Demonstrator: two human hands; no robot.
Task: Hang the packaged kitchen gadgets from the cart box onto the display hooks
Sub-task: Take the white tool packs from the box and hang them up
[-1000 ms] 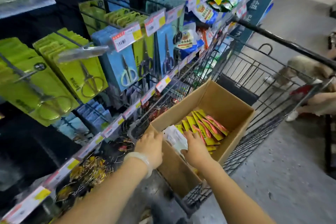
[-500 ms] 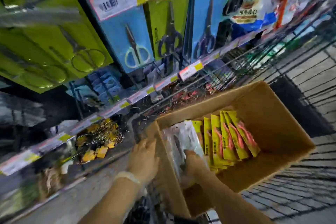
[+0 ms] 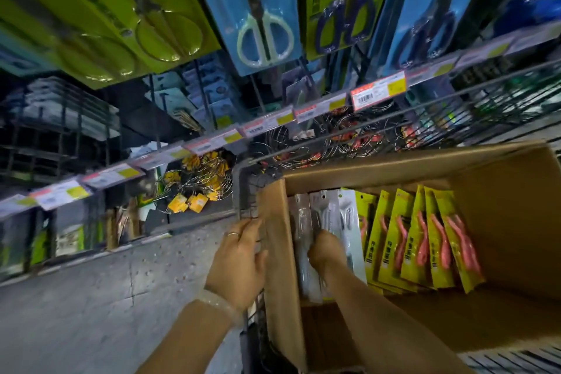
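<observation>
- The cardboard box (image 3: pixel 501 322) sits in the wire cart (image 3: pixel 247 191) and fills the frame from about 3 o'clock to 6 o'clock.
- The right hand (image 3: pixel 326 249) is down inside the box near its left wall, fingers curled in among the clear packets (image 3: pixel 303 222); it seems to be gripping them, but the fingertips are hidden, so I cannot tell which packet it holds.
- The clear packets stand on edge against the left wall of the box, with metal tools showing faintly through the plastic.
- Just to the right of them, toward 3 o'clock, a row of yellow packets (image 3: pixel 420 240) leans in a fan, each with a pink-orange gadget on its front; they touch one another and the nearest one touches the clear packets.
- The left hand (image 3: pixel 239 261) is outside the box at its left edge, fingers wrapped round the wire rim of the cart, the thumb pressed against the cardboard; a ring shows on one finger and a pale bracelet (image 3: pixel 217 302) on the wrist.
- At 12 o'clock hang green and blue cards of scissors (image 3: pixel 264 36), blurred.
- Below them a strip of price tags (image 3: pixel 378 89) runs from 9 o'clock up toward 2 o'clock.
- Under the tags, at about 11 o'clock from the left hand, wire racks with yellow labels (image 3: pixel 194 188) sit in a heap.
- The grey floor (image 3: pixel 91 313) fills the 7 to 8 o'clock corner.
</observation>
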